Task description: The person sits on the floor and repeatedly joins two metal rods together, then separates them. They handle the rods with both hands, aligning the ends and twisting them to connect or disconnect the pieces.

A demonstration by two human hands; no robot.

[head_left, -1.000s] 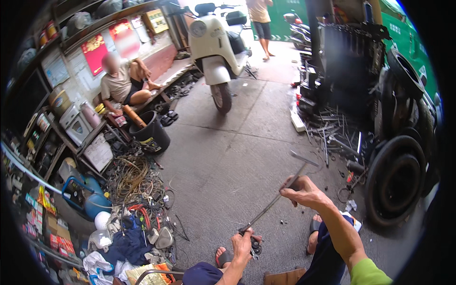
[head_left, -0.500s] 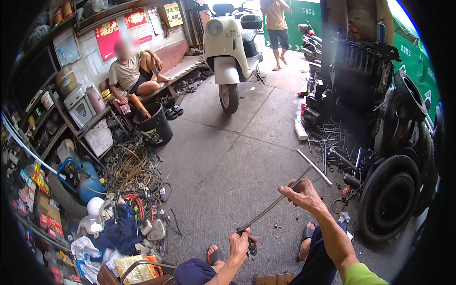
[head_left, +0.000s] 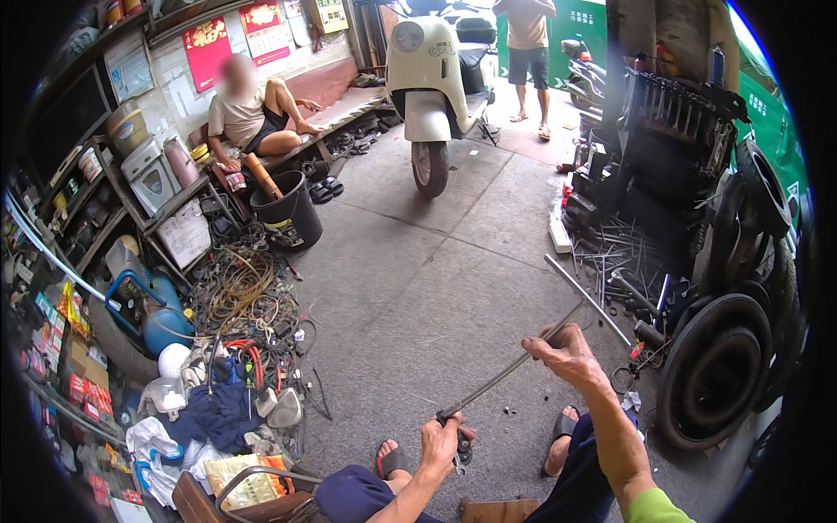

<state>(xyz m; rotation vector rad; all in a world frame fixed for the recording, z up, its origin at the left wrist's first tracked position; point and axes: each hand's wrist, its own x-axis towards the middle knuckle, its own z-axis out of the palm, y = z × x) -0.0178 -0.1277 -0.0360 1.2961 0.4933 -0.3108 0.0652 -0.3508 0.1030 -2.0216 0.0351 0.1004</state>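
Note:
A long T-handle wrench (head_left: pixel 497 377) slants up and away from me, its silver crossbar (head_left: pixel 610 322) at the far right end. My left hand (head_left: pixel 438 446) is closed around the dark lower end. Small dark metal parts (head_left: pixel 464 446) and a silver piece like a spanner end show beside those fingers; whether they are held or lie on the floor I cannot tell. My right hand (head_left: pixel 567 356) is closed on the shaft just below the crossbar, thumb along the rod. Some of its fingers are hidden behind the hand.
Rods and tools (head_left: pixel 619 261) litter the floor at right, beside stacked tyres (head_left: pixel 671 383). Cables (head_left: pixel 240 292), cloths and a black bucket (head_left: pixel 292 213) lie left. A cream scooter (head_left: pixel 427 87) stands ahead. One person (head_left: pixel 248 118) sits on a bench; another stands beyond.
The crossbar has turned and now appears longer. My right hand has shifted slightly right with the shaft, while my left keeps its hold. The whole view has shifted a little.

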